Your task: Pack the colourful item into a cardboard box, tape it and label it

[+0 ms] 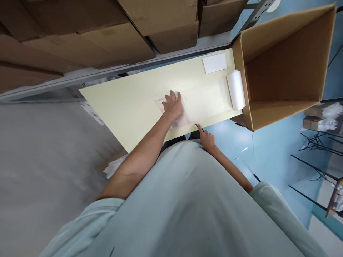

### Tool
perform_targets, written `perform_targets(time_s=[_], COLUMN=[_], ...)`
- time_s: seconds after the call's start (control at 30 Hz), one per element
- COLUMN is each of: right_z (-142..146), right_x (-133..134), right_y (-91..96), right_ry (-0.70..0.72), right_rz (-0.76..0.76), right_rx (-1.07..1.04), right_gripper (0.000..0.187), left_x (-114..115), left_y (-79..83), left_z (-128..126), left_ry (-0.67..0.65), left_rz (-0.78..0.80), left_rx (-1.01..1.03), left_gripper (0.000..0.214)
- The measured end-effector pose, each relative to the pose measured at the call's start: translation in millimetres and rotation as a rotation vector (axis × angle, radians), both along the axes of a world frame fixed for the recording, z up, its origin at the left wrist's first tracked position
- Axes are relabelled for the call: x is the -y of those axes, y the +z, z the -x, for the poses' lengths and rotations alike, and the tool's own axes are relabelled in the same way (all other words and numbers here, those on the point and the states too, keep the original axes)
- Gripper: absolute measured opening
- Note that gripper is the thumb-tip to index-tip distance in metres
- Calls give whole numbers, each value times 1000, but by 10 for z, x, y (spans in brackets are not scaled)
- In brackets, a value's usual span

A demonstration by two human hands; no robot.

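My left hand [173,105] lies flat, fingers spread, on a clear plastic packet [179,119] with a barcode label, on the pale yellow table [128,107]. My right hand [207,139] is at the table's near edge, fingers pinched on a small dark thing that I cannot make out. Both arms reach out from my light grey-green shirt.
A white roll [236,89] lies at the table's right end beside a large open cardboard box [284,67]. A white card [214,63] sits at the far right corner. Stacked cardboard boxes [107,32] fill the shelf behind. Blue floor lies to the right.
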State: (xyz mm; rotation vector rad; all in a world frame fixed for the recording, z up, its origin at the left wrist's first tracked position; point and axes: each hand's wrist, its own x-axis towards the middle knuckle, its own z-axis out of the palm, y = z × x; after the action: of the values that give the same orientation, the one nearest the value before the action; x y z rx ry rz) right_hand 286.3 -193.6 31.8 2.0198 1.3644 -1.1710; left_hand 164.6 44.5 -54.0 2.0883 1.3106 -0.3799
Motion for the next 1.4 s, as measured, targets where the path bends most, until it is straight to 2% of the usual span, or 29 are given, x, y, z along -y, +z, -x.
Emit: perform_targets(time_s=[0.07,0.17,0.23,0.3,0.37,0.47,0.57,0.63,0.7,0.77,0.87,0.97,1.07,1.17,1.23,1.3,1.37,1.4], right_z=[-54,-146,-226,-340,-503,-811,-1091,-1211,-1277,-1308,-1327,-1335,-1356,-1370,-1319,-1178,-940,-793], right_x=[71,76,-22,-236,-588,-1339,-2207,-2755,-3219,-3569,-3890,-4078,-4243,-4285,-4121,-3734,-3142,-2802], right_y=[124,325,441,548,689,1072,1680,2122,2500,2751,2856,2742,2565,2325,2054,1672,1232,1013], right_ry=[-34,-130,-214,-277,-291,-220,-93,17,134,224,336,376,346,276,224,189,181,199], right_rz=[1,-96,-204,-342,-516,-836,-1139,-1256,-1298,-1284,-1228,-1199,-1226,-1364,-1479,-1505,-1381,-1247], right_rx=[-36,-62,-41,-9,10,-3,-9,-4,13,47,73,67,58,11,-83,-220,-330,-370], right_gripper=[75,70,66,59,50,43,46,47,46,43,41,43,45,47,49,51,49,46], left_x=[27,104,136,97,-37,-359,-704,-912,-1085,-1190,-1165,-968,-730,-469,-234,60,372,516], left_y=[81,329,547,803,1129,1798,2562,2984,3267,3401,3365,3103,2652,2062,1638,1240,909,776], left_z=[9,42,57,37,-33,-225,-463,-604,-704,-753,-734,-615,-398,-75,191,464,703,798], left_ry=[-7,-9,29,58,90,70,-2,-24,-20,0,27,62,148,316,474,641,746,772], left_rz=[-9,-17,-16,-87,-253,-556,-767,-863,-936,-977,-984,-940,-822,-646,-490,-296,-127,-67], left_rx=[4,35,57,126,261,487,604,655,705,742,759,749,716,613,485,328,193,143], left_gripper=[104,98,100,94,80,65,56,52,50,48,45,43,42,42,44,48,48,47])
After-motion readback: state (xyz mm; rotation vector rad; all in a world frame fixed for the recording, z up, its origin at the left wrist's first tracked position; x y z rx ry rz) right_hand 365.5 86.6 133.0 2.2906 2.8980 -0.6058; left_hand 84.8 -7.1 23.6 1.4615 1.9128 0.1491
